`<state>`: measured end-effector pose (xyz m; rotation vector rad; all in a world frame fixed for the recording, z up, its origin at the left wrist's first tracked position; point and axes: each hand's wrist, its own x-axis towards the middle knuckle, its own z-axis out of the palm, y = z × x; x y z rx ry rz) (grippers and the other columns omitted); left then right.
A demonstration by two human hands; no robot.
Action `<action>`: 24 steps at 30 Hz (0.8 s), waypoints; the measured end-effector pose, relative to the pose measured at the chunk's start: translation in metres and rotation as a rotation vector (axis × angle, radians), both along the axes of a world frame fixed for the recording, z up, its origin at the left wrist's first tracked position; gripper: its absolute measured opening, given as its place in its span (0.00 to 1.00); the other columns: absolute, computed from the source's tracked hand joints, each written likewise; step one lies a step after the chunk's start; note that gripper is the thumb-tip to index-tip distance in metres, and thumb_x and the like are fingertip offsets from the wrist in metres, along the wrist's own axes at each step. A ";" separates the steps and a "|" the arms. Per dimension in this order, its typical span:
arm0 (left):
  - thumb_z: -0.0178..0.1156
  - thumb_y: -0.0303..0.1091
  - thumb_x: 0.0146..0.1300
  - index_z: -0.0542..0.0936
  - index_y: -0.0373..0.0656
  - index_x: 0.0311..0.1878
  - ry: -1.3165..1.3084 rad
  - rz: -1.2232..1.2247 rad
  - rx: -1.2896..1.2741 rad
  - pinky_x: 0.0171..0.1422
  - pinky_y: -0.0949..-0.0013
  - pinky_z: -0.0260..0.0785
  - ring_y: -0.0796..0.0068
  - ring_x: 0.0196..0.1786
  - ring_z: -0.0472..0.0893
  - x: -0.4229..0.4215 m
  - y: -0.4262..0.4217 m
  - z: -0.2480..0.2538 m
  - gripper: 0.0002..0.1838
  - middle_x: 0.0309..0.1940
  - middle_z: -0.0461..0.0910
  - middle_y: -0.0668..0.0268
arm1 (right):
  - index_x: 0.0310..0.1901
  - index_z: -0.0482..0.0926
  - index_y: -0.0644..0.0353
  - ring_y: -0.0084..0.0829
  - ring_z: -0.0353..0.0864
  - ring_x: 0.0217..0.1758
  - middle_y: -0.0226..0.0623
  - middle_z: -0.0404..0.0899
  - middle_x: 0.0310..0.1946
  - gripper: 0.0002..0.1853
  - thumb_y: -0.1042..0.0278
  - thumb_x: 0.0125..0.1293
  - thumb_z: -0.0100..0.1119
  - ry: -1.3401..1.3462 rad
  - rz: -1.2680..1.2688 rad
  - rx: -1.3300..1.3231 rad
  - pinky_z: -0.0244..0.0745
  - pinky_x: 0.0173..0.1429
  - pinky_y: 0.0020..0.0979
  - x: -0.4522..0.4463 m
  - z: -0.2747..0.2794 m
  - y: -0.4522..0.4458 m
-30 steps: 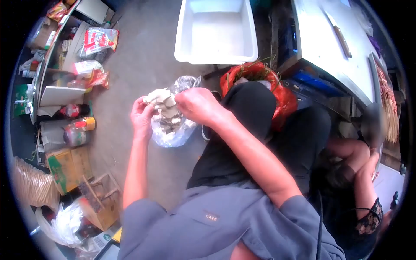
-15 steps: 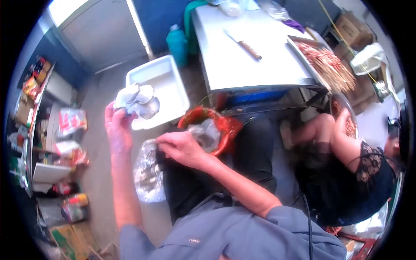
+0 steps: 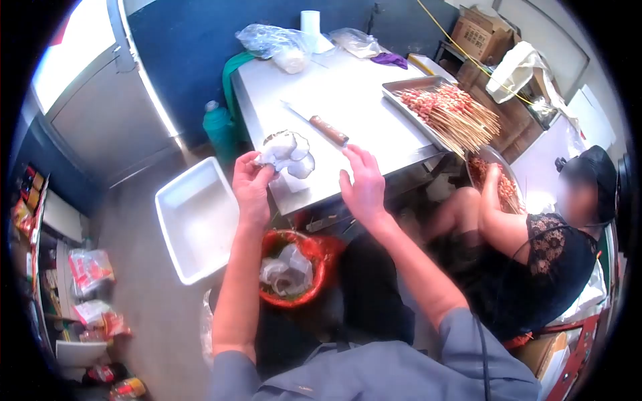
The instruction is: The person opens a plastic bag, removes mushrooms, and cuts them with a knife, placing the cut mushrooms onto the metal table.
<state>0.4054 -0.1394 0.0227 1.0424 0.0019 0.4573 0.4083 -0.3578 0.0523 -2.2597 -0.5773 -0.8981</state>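
Observation:
A cluster of pale, grey-white mushrooms point(image 3: 289, 154) is pinched in my left hand point(image 3: 253, 190), in front of the near left corner of the metal table point(image 3: 267, 93). My right hand point(image 3: 364, 186) is raised beside the table's front edge, fingers apart, with nothing in it. Close beyond its fingertips lies a wooden-handled knife point(image 3: 328, 130), its blade pointing to the upper left. Below my forearms stands a red-lined bucket point(image 3: 319, 267) with clear plastic inside. Part of a clear bag point(image 3: 207, 327) shows left of my left forearm.
A white tub point(image 3: 164, 220) sits on the floor at left. A tray point(image 3: 414, 123) of skewered meat lies on the table's right side. A seated co-worker point(image 3: 542, 267) at right handles skewers in a bowl. Shelves with goods line the left edge.
The view has swung up and right to the table. My left hand has lifted the mushrooms from the clear bag, and my right hand has left the bag and moved near the knife, opening.

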 end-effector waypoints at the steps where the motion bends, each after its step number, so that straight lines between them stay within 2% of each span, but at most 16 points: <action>1: 0.59 0.20 0.64 0.73 0.42 0.54 0.001 -0.016 -0.008 0.49 0.71 0.74 0.76 0.44 0.79 0.005 -0.003 0.002 0.15 0.44 0.79 0.65 | 0.53 0.77 0.70 0.48 0.76 0.58 0.51 0.76 0.57 0.20 0.79 0.56 0.59 0.001 -0.016 -0.008 0.74 0.61 0.42 0.014 0.000 0.000; 3: 0.60 0.21 0.63 0.75 0.41 0.52 -0.014 0.001 0.182 0.48 0.73 0.72 0.76 0.43 0.79 0.010 -0.009 0.004 0.15 0.42 0.79 0.65 | 0.55 0.76 0.66 0.50 0.74 0.60 0.50 0.75 0.58 0.23 0.77 0.56 0.62 0.007 -0.091 -0.066 0.72 0.64 0.42 0.040 -0.004 0.002; 4: 0.62 0.20 0.63 0.76 0.41 0.53 0.050 0.009 0.243 0.50 0.73 0.75 0.78 0.44 0.80 0.012 -0.010 0.000 0.16 0.42 0.80 0.66 | 0.56 0.76 0.66 0.50 0.73 0.61 0.50 0.74 0.59 0.23 0.76 0.56 0.62 0.031 -0.111 -0.091 0.70 0.65 0.43 0.052 -0.008 0.003; 7: 0.63 0.20 0.63 0.76 0.41 0.53 0.087 0.050 0.354 0.48 0.75 0.73 0.79 0.42 0.80 0.018 -0.012 -0.007 0.16 0.41 0.81 0.66 | 0.56 0.76 0.65 0.49 0.72 0.62 0.49 0.74 0.60 0.24 0.72 0.56 0.62 0.063 -0.155 -0.147 0.68 0.66 0.45 0.082 -0.016 0.011; 9: 0.64 0.21 0.63 0.76 0.40 0.52 0.076 0.041 0.329 0.46 0.75 0.72 0.79 0.40 0.80 0.022 -0.010 -0.009 0.15 0.39 0.81 0.67 | 0.54 0.76 0.67 0.46 0.71 0.63 0.48 0.71 0.61 0.21 0.71 0.59 0.59 0.131 -0.129 -0.244 0.68 0.64 0.46 0.096 -0.018 0.016; 14: 0.63 0.22 0.63 0.77 0.41 0.52 0.070 0.030 0.354 0.47 0.75 0.72 0.80 0.39 0.79 0.022 -0.008 -0.010 0.14 0.38 0.80 0.69 | 0.52 0.78 0.64 0.46 0.77 0.55 0.46 0.78 0.53 0.18 0.70 0.59 0.57 0.322 -0.123 -0.350 0.71 0.60 0.46 0.129 -0.017 0.021; 16: 0.63 0.22 0.63 0.77 0.40 0.51 0.087 0.026 0.351 0.48 0.74 0.72 0.79 0.41 0.79 0.020 -0.008 -0.006 0.14 0.39 0.80 0.68 | 0.43 0.79 0.62 0.49 0.79 0.48 0.46 0.81 0.41 0.12 0.71 0.58 0.55 0.204 -0.086 -0.359 0.74 0.55 0.47 0.140 -0.018 0.023; 19: 0.63 0.23 0.63 0.77 0.39 0.50 0.104 0.016 0.349 0.50 0.73 0.73 0.77 0.43 0.79 0.018 -0.009 -0.004 0.13 0.40 0.80 0.67 | 0.42 0.80 0.63 0.49 0.79 0.49 0.48 0.82 0.40 0.12 0.69 0.57 0.57 0.319 -0.088 -0.452 0.75 0.55 0.44 0.148 -0.006 0.029; 23: 0.62 0.24 0.63 0.77 0.39 0.50 0.103 -0.007 0.317 0.50 0.73 0.73 0.77 0.43 0.80 0.016 -0.009 -0.003 0.12 0.40 0.80 0.66 | 0.41 0.81 0.64 0.52 0.81 0.46 0.49 0.82 0.40 0.14 0.66 0.56 0.58 0.389 -0.012 -0.437 0.75 0.55 0.45 0.143 0.006 0.029; 24: 0.62 0.24 0.63 0.77 0.39 0.50 0.102 -0.009 0.311 0.50 0.73 0.73 0.77 0.43 0.80 0.016 -0.009 -0.003 0.12 0.40 0.80 0.66 | 0.46 0.80 0.67 0.50 0.82 0.46 0.51 0.83 0.41 0.18 0.64 0.56 0.58 0.479 -0.007 -0.391 0.76 0.55 0.43 0.140 0.008 0.025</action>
